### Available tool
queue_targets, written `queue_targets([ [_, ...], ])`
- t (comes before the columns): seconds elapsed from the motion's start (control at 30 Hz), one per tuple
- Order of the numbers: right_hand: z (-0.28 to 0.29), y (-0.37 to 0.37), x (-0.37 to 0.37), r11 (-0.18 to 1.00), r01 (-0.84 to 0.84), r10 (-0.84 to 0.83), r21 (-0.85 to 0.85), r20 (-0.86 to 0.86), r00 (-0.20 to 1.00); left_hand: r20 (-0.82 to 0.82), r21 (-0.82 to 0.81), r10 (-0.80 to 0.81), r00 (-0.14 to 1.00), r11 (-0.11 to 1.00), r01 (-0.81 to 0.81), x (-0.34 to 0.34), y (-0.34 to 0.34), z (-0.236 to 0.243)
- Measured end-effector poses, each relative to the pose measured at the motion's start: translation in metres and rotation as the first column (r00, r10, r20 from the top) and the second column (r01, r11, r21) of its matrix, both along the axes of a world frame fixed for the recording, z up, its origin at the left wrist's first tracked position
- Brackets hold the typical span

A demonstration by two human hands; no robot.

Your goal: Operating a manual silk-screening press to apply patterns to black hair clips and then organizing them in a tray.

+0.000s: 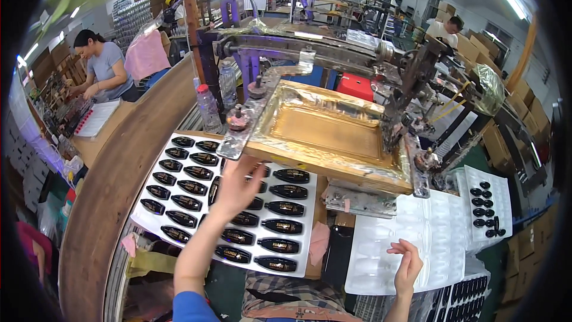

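Note:
My left hand (pixel 239 186) reaches over a white tray (pixel 205 256) filled with rows of glossy black bottle-shaped pieces (pixel 282 226) with gold print. Its fingers are apart, close to the upper pieces and the near edge of a wooden-framed printing screen (pixel 325 128). I see nothing clearly gripped in that hand, and it covers part of the pieces. My right hand (pixel 409 265) hovers over a white moulded tray (pixel 369 256) whose hollows hold no pieces. Its fingers are loosely bent and apart, with nothing in them.
Metal clamps and arms hold the screen over a printing base (pixel 360 201). A curved brown bench (pixel 95 203) runs along the left. On the right, another white tray (pixel 471 176) bears small black oval parts (pixel 484 203). A red-capped bottle (pixel 207 107) stands behind the filled tray. Other people work farther back.

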State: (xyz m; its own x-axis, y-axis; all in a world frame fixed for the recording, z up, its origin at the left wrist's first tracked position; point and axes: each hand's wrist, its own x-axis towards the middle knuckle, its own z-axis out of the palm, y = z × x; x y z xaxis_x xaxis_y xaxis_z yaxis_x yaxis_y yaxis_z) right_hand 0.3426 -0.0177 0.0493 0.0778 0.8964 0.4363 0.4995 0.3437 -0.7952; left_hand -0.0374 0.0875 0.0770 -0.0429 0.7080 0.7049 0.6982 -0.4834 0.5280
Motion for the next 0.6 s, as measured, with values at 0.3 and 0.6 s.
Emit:
queue_targets([
  [0.3, -0.002, -0.025, 0.006, 0.997, 0.071, -0.072, -0.037, -0.038, 0.997, -0.027, -0.283, -0.267, 0.963, 0.926, 0.248, 0.092, 0.064, -0.026],
  [0.6, -0.008, -0.033, 0.001, 0.989, 0.122, -0.129, -0.085, -0.079, 0.988, 0.428, -0.154, -0.27, 0.863, 0.919, 0.364, 0.073, 0.066, -0.037],
])
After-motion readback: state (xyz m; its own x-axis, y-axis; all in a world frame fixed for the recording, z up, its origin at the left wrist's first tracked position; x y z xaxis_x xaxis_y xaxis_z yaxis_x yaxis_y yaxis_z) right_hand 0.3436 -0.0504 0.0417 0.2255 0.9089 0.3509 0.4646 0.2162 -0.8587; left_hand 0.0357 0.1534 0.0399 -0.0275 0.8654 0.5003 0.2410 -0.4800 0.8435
